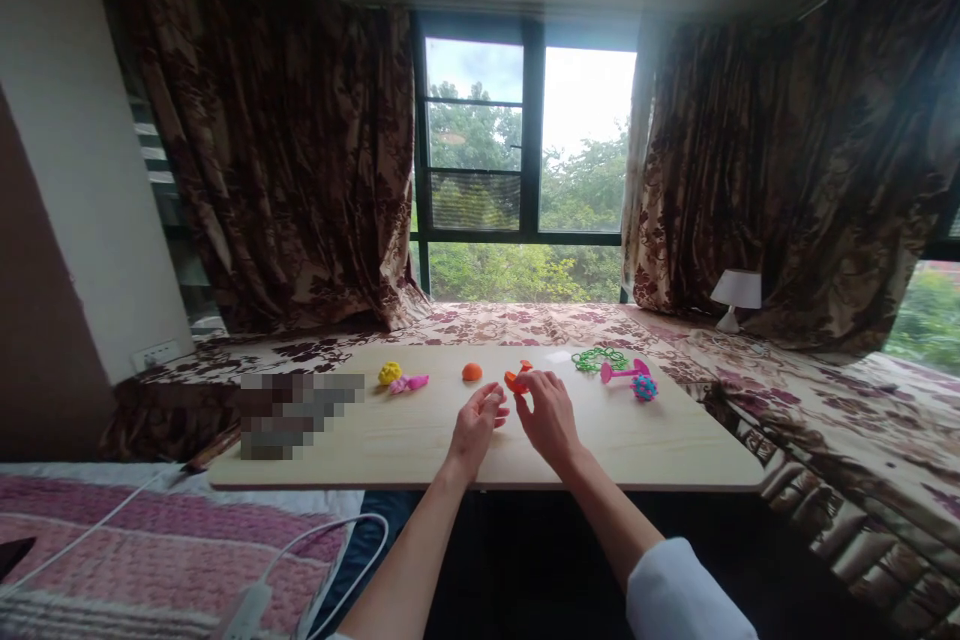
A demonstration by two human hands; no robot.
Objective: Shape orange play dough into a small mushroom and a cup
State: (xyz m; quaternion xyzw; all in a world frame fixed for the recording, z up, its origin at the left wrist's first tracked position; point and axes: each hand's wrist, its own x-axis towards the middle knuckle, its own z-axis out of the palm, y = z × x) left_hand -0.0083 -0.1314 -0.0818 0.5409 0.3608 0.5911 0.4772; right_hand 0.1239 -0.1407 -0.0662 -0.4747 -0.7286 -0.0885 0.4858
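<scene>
My right hand [551, 420] pinches a small orange plastic piece [516, 382] over the middle of the table. Just behind those fingers shows another orange bit [526, 366]; whether it joins the held piece I cannot tell. Close by on the left, my left hand [478, 425] is loosely curled with its fingers apart, and nothing shows in it. An orange dome-shaped piece [472, 372] lies on the table beyond my left hand.
The pale wooden table [420, 450] carries a yellow toy [389, 374] and a pink one [409, 384] at left. Right of my hands lie green beaded strings [600, 359], a pink dumbbell-shaped toy [625, 373] and a blue knobbly ball [644, 388]. A lamp [737, 292] stands behind.
</scene>
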